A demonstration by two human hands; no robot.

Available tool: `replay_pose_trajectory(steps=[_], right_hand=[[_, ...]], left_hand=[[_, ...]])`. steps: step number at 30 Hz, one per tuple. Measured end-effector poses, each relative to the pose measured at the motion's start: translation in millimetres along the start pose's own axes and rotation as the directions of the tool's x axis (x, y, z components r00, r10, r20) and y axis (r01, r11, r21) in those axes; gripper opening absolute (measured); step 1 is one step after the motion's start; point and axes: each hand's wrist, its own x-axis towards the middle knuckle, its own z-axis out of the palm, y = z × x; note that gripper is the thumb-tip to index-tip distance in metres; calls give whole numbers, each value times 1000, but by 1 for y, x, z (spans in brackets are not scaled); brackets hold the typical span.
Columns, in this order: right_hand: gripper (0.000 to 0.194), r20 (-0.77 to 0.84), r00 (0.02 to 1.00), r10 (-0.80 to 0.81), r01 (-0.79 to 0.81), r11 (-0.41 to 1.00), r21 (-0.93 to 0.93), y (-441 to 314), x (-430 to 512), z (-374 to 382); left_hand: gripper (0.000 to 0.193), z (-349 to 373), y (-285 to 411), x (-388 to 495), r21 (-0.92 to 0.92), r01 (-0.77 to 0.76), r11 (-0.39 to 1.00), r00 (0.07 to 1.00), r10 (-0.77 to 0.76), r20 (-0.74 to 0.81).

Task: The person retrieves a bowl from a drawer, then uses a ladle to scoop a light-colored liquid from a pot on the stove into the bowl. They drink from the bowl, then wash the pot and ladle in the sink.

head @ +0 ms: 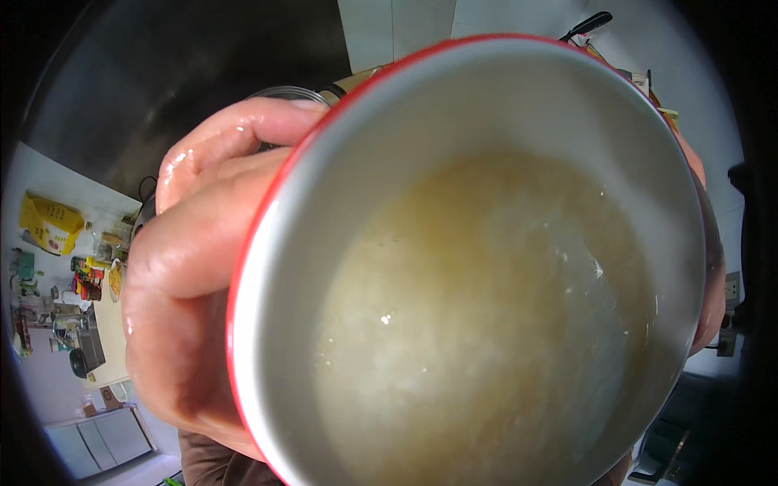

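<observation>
A white bowl [292, 291] with a red rim fills most of the view, its mouth turned towards me. Cloudy yellowish liquid [474, 316], with small bright specks and glints, covers its bottom; how deep it is, I cannot tell. My left hand [182, 267] grips the bowl's left side, wet and shiny, with the fingers bent at the rim and the palm side partly hidden. Beyond the right side only a strip of my right hand [710, 304] shows against the bowl; the bowl hides the rest of it.
Behind my left fingers a clear round rim [292, 93] shows. A large dark panel [152, 79] spans the upper left. On the left are a yellow bag [55, 225], a counter [112, 346] with jars and a black pan, and pale cabinets [100, 443]. A wall socket [732, 290] is at right.
</observation>
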Motion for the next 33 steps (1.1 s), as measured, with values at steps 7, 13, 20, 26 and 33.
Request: replay_pose_trajectory(steps=[7,13,20,26,33], right_hand=[[61,-28,1000,2,-3,999,-51,-6,1,-2],[57,-42,999,-5,1,996,-87,-9,0,-4],[53,-54,999,-10,3,992,-124,-14,4,-2],[49,-70,997,-36,25,987,-159,-20,11,15],[44,-81,994,-80,60,974,-216,-34,22,35]], left_hand=[[45,-2,2,2,34,-9,999,999,10,-30],[43,-6,1,6,57,-92,994,995,94,-38],[46,-3,1,6,43,-88,995,996,89,-27],[50,-5,1,5,21,-49,999,999,49,16],[55,-3,2,4,-13,-16,1000,999,17,50]])
